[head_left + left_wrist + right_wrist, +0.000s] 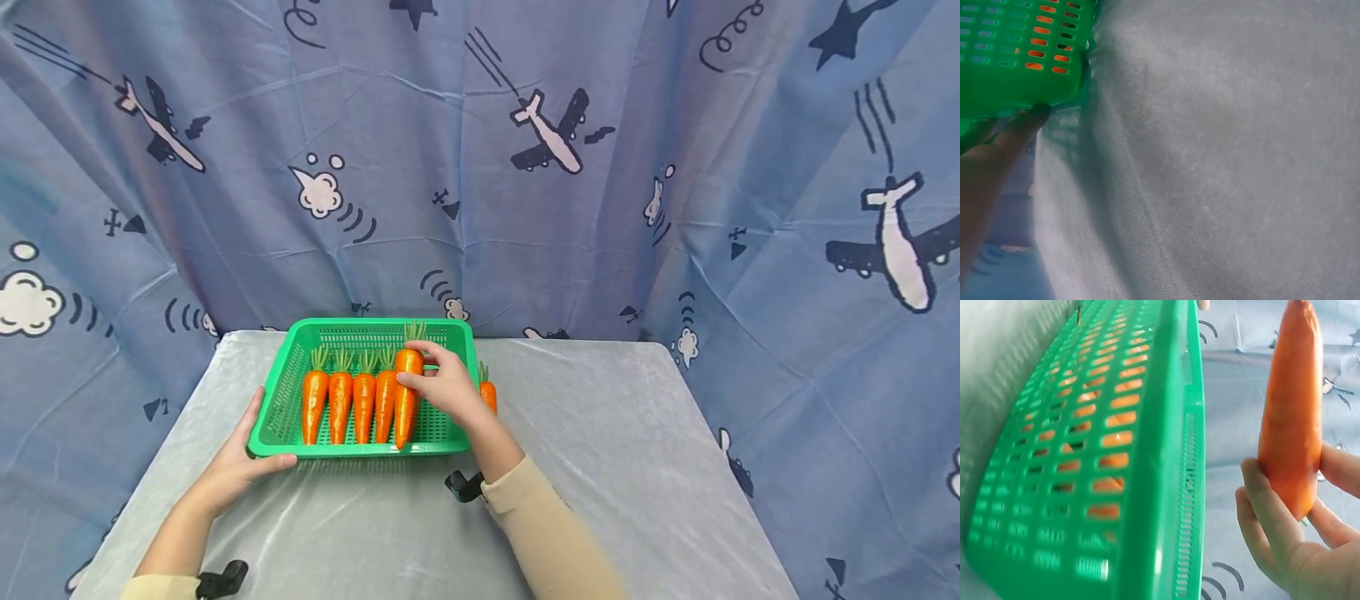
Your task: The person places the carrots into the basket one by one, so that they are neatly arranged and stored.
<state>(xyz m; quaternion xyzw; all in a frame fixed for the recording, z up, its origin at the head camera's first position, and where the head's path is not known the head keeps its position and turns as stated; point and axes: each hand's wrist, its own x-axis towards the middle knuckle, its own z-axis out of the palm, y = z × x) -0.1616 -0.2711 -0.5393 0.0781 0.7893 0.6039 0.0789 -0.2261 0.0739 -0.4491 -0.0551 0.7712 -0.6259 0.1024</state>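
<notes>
My right hand (447, 385) pinches an orange carrot (406, 408) between thumb and fingers, over the right half of a green plastic basket (442, 448). The carrot's leafy stalk points to the back and its tip toward the front rim. In the right wrist view the held carrot (1292, 412) stands beside the basket's rim, thumb and fingers around its thick end. Several carrots (340, 404) lie side by side in the basket, green stalks to the back. At the front left corner my left hand (236, 458) rests against the basket, thumb and fingers spread straight along its two sides.
One more carrot (488, 392) lies just right of the basket, partly hidden by my right forearm. The basket stands on a table with a grey cloth (600, 433). A blue patterned curtain (480, 208) rises behind the table and along both sides.
</notes>
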